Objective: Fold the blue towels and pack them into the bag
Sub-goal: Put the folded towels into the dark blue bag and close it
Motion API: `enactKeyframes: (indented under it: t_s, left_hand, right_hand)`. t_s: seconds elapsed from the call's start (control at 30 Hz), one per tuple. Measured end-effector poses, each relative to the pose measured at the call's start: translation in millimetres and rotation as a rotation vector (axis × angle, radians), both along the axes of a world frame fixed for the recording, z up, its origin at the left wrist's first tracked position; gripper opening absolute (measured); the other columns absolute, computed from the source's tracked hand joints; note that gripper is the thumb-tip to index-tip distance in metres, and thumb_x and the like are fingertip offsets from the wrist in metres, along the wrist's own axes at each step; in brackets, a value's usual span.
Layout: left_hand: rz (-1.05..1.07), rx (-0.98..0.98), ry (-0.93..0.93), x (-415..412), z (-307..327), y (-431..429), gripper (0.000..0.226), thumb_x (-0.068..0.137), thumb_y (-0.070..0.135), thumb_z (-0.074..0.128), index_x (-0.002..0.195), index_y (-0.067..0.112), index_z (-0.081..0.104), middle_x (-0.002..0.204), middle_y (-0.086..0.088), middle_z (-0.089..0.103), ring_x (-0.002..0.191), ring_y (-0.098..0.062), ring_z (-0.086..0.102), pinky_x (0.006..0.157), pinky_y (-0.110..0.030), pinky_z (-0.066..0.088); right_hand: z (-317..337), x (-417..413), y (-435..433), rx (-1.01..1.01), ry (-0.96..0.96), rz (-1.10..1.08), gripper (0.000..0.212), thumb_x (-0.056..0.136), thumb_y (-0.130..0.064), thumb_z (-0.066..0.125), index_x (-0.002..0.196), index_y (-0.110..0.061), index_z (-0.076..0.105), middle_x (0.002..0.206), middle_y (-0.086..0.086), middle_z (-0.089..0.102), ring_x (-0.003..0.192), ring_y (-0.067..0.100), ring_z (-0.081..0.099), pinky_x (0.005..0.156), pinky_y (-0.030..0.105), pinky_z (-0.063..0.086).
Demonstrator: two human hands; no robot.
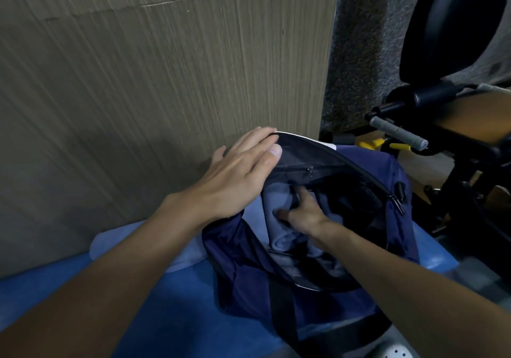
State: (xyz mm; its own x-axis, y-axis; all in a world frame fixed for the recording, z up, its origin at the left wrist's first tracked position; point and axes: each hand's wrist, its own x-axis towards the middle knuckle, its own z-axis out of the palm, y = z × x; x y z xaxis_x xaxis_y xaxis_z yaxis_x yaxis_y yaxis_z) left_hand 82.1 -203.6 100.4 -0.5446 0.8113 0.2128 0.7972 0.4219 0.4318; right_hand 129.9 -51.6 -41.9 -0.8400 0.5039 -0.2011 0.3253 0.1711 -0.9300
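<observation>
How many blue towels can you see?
3. A rolled towel and a second towel sit side by side inside the bag, under the right hand. A third towel lies on the table beside the bag. More may be hidden deeper inside.
</observation>
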Motion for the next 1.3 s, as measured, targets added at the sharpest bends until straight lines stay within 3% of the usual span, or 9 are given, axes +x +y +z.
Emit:
enactKeyframes:
  t_s: [0.1,0.3,0.4,0.53,0.63,0.77,0.97,1.3]
  left_hand:
    - [-0.003,0.012,-0.012,2,0,1,0.088,0.082,0.070,-0.001,0.152,0.026,0.030,0.156,0.029,0.015,0.143,0.011,0.005,0.119,-0.052,0.007]
    - [-0.013,0.020,-0.008,0,-3,-1,0.086,0.085,0.069,-0.001,0.152,0.025,0.030,0.156,0.029,0.015,0.143,0.010,0.005,0.119,-0.052,0.008]
    - [-0.018,0.002,-0.008,0,-5,-1,0.087,0.084,0.069,-0.002,0.152,0.026,0.030,0.156,0.028,0.015,0.144,0.010,0.004,0.119,-0.052,0.007]
    - [-0.025,-0.001,-0.005,-2,-8,-3,0.084,0.085,0.068,0.000,0.151,0.028,0.031,0.157,0.026,0.017,0.145,0.007,0.006,0.119,-0.051,0.009]
    - [-0.032,-0.003,0.020,-6,-12,-3,0.080,0.086,0.068,0.011,0.151,0.026,0.031,0.158,0.023,0.017,0.145,0.006,0.006,0.119,-0.048,0.013]
    - [-0.076,-0.069,0.154,-11,-20,-7,0.075,0.089,0.062,0.029,0.153,0.024,0.025,0.160,0.019,0.014,0.147,0.002,0.003,0.119,-0.049,0.016]
    - [-0.109,-0.107,0.262,-20,-33,-19,0.071,0.091,0.047,0.041,0.154,0.022,0.024,0.160,0.015,0.015,0.148,-0.001,0.000,0.118,-0.046,0.017]
    - [-0.137,-0.153,0.254,-22,-47,-29,0.072,0.092,0.042,0.046,0.156,0.024,0.019,0.162,0.011,0.011,0.149,-0.005,0.003,0.118,-0.044,0.015]
  right_hand:
    - [-5,1,-1,-0.001,-0.001,0.030,0.084,0.087,-0.020,0.072,0.153,-0.014,0.021,0.148,0.005,0.040,0.131,0.022,0.044,0.093,0.020,0.040]
    - [-5,-3,-7,-0.042,-0.004,0.096,0.087,0.088,-0.022,0.070,0.155,-0.014,0.014,0.155,0.003,0.031,0.138,0.020,0.036,0.105,0.023,0.036]
    - [-7,-3,-10,0.127,-0.069,0.118,0.087,0.088,-0.030,0.070,0.154,-0.013,0.016,0.155,0.008,0.030,0.139,0.023,0.034,0.107,0.025,0.033]
    - [-9,8,-19,0.533,-0.030,0.155,0.074,0.085,-0.050,0.066,0.147,-0.024,0.037,0.156,0.004,0.020,0.140,0.029,0.023,0.114,0.039,0.028]
    - [-16,15,-25,0.694,-0.040,0.241,0.073,0.087,-0.056,0.059,0.149,-0.026,0.033,0.161,-0.002,0.013,0.146,0.022,0.011,0.117,0.043,0.020]
    - [-25,16,-24,0.643,-0.075,0.280,0.078,0.091,-0.052,0.057,0.154,-0.025,0.019,0.163,-0.001,0.004,0.149,0.017,0.002,0.120,0.041,0.013]
    - [-27,15,-15,0.512,-0.075,0.349,0.087,0.088,-0.046,0.065,0.155,-0.021,0.016,0.163,-0.001,0.001,0.150,0.014,0.001,0.121,0.029,0.010]
    - [-25,21,-15,0.564,-0.076,0.288,0.087,0.082,-0.053,0.067,0.152,-0.023,0.025,0.159,0.004,0.021,0.146,0.021,0.021,0.117,0.041,0.024]
